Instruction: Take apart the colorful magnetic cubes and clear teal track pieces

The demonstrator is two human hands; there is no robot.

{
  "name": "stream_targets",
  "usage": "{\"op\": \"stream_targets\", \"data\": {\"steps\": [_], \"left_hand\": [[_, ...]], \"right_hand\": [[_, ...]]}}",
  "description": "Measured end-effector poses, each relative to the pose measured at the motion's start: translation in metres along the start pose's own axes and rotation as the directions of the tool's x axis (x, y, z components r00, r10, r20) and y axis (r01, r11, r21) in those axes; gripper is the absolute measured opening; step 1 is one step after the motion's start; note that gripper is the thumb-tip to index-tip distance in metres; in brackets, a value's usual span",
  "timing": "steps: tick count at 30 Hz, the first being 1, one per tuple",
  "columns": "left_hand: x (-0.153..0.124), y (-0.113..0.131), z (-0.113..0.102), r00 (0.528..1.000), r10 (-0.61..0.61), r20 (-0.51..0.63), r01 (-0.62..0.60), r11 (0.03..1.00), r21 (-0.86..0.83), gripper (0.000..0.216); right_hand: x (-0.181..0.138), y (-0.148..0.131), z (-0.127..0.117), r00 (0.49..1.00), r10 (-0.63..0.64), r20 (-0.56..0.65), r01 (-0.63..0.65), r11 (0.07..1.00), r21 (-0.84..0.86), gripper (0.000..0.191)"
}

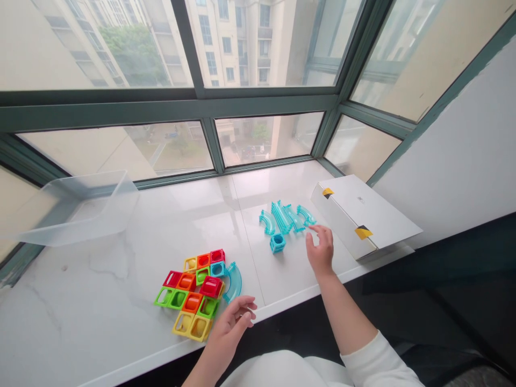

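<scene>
My right hand (320,250) is held with thumb and fingers apart, nothing between them. Just beyond its fingertips lies a group of clear blue track pieces: a curved one (306,215), a long straight one (281,217) and another curve (266,222). A blue cube block (278,243) stands in front of them. My left hand (234,322) hovers near the counter's front edge, fingers loosely bent and apart, without anything in it. Beside it, a curved blue track piece (234,282) touches a cluster of red, orange, yellow, green and blue cube blocks (192,302).
A clear plastic bin (100,215) sits at the left by the window. On the right, a white box (368,212) with yellow-and-black tape pieces leans near the wall. The white counter (133,258) ends at a front edge close to my body.
</scene>
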State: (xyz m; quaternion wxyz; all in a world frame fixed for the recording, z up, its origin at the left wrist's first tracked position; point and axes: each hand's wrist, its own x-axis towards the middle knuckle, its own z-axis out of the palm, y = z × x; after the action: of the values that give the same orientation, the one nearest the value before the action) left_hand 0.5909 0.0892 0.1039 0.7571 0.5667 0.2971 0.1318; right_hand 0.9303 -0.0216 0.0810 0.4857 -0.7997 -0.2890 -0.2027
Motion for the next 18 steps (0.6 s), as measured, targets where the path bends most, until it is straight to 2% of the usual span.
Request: {"op": "stream_targets", "data": {"steps": [2, 4, 6, 8, 10, 13, 15, 18], "left_hand": [[0.000, 0.004, -0.004, 1.000, -0.011, 0.011, 0.011, 1.000, 0.019, 0.048], [0.000, 0.005, -0.007, 1.000, -0.017, 0.019, 0.017, 0.999, 0.034, 0.048], [0.000, 0.004, -0.008, 1.000, -0.009, 0.016, 0.008, 0.999, 0.050, 0.046], [-0.002, 0.002, -0.009, 1.000, -0.005, 0.016, 0.004, 0.998, 0.068, 0.046], [-0.005, -0.001, -0.010, 1.000, -0.013, 0.028, 0.011, 0.997, 0.074, 0.048], [-0.010, -0.003, -0.015, 0.999, -0.012, 0.030, 0.010, 0.998, 0.065, 0.053], [-0.014, -0.003, -0.020, 1.000, -0.003, 0.004, 0.003, 0.997, 0.077, 0.054], [-0.020, 0.003, -0.032, 0.998, 0.037, -0.059, -0.028, 0.989, 0.146, 0.054]], "right_hand": [[-0.026, -0.029, -0.009, 0.995, -0.064, 0.071, 0.056, 0.992, 0.112, 0.020], [-0.057, -0.057, -0.012, 0.984, -0.092, 0.151, 0.056, 0.972, 0.226, 0.018], [-0.088, -0.081, -0.010, 0.940, -0.134, 0.314, 0.019, 0.939, 0.344, 0.020], [-0.114, -0.100, -0.002, 0.842, -0.151, 0.519, -0.066, 0.924, 0.376, 0.026], [-0.132, -0.113, 0.009, 0.722, -0.127, 0.680, -0.135, 0.938, 0.318, 0.035], [-0.144, -0.127, 0.026, 0.572, -0.109, 0.813, -0.094, 0.976, 0.196, 0.041], [-0.145, -0.132, 0.037, 0.510, -0.101, 0.854, -0.028, 0.991, 0.134, 0.038], [-0.141, -0.138, 0.048, 0.472, -0.064, 0.879, 0.007, 0.998, 0.069, 0.029]]}}
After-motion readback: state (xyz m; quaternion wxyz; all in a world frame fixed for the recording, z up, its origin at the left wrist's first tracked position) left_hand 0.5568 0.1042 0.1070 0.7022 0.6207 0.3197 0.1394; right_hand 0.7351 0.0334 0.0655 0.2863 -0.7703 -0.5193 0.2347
